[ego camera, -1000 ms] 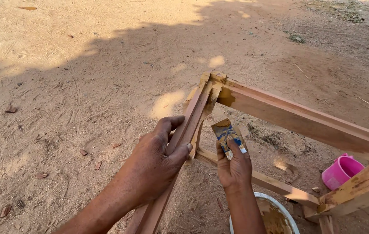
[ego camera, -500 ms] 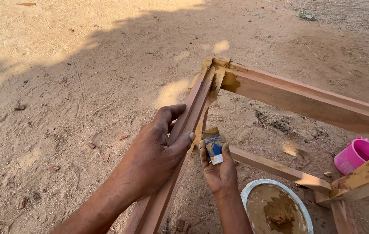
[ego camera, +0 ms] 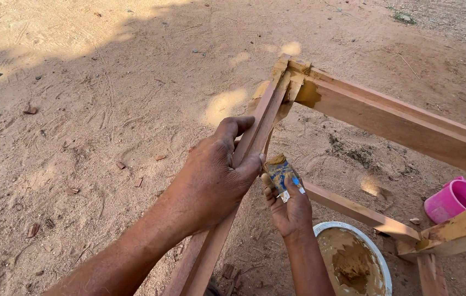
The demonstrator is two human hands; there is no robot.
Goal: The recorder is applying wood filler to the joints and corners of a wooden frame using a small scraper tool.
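A reddish wooden frame (ego camera: 397,123) stands on sandy ground, its rails meeting at a corner joint (ego camera: 288,74) smeared with tan filler. My left hand (ego camera: 216,178) grips the near rail (ego camera: 255,142) that runs from that corner toward me. Just right of it, my right hand (ego camera: 290,211) holds a small blue and white card (ego camera: 281,174) with brown paste on its top edge, close against the inner side of the rail. A lower rail (ego camera: 353,211) passes behind my right hand.
A white bowl (ego camera: 378,255) of brown paste sits on the ground below my right wrist. A pink plastic cup (ego camera: 455,200) stands at the right, behind another paste-smeared rail (ego camera: 463,227). Small wood chips (ego camera: 71,191) lie scattered over the sand at the left.
My right hand lowered the card from beside the rail, then brought it back up against the rail's inner side. My left hand kept its grip. The view shifted slightly.
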